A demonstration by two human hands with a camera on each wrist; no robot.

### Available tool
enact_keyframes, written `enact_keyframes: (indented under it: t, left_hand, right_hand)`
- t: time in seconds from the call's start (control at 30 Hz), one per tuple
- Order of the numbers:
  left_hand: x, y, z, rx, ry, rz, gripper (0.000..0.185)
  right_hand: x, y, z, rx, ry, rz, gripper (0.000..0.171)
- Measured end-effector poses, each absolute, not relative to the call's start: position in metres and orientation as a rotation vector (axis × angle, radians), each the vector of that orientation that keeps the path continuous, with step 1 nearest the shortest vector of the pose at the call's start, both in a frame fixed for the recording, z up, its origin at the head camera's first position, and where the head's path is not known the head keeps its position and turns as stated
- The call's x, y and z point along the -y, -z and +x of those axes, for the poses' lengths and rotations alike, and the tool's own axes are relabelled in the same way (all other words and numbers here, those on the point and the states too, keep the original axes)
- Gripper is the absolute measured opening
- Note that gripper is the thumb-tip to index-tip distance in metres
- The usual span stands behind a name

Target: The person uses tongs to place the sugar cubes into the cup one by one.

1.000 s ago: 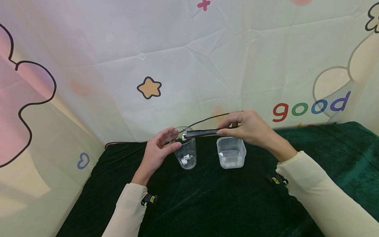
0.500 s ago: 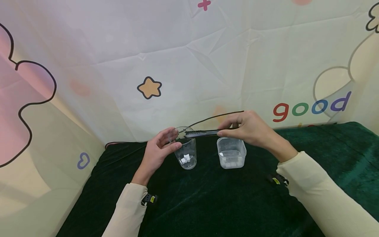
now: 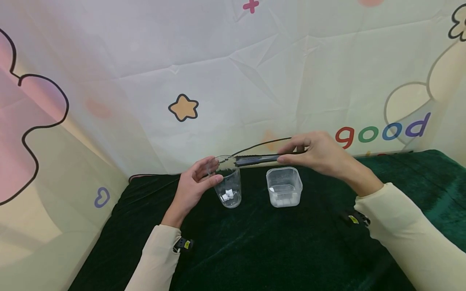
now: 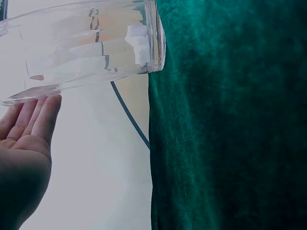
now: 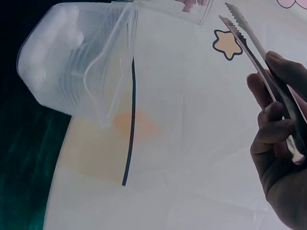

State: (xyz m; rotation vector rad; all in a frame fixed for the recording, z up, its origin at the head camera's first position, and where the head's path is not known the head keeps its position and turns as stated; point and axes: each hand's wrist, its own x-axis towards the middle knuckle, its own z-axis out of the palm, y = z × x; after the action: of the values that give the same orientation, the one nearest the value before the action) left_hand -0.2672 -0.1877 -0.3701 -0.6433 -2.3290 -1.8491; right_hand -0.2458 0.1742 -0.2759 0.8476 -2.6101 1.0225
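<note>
My left hand (image 3: 196,186) holds a clear tapered glass (image 3: 236,184) near its rim, thumb in front and fingers behind. At the glass's bottom lie a few small white pieces (image 3: 227,195), which also show as white lumps (image 4: 138,44) in the left wrist view. My right hand (image 3: 314,155) pinches dark tongs (image 3: 260,159) that point left, their tips at the right side of the glass's rim. In the right wrist view the serrated tongs (image 5: 256,56) have slightly parted tips with nothing between them.
Right of the glass, a clear plastic tub (image 3: 284,178) stands on the dark green cloth (image 3: 255,242), with several white pieces (image 3: 285,199) on its floor. Behind the cloth hangs a pale printed backdrop (image 3: 233,101).
A white piece in the tongs' tips a second ago is gone from them. The right hand and tongs have since moved right and slightly up. The left hand and glass stay put.
</note>
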Motion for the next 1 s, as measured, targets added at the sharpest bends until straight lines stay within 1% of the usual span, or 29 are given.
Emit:
enact_keyframes:
  t: [0.17,0.73,1.0]
  left_hand:
    - [0.188,0.370,-0.266,2.322,1.864,-0.648,0.061]
    - [0.188,0.370,-0.267,2.323,1.858,-0.643,0.060]
    - [0.187,0.370,-0.266,2.324,1.860,-0.639,0.061]
  right_hand:
    - [-0.184,0.276,-0.243,2.613,-1.011,0.830,0.021]
    - [-0.228,0.285,-0.242,2.656,-0.889,0.817,0.016]
    - [-0.247,0.292,-0.244,2.709,-0.862,0.761,0.019]
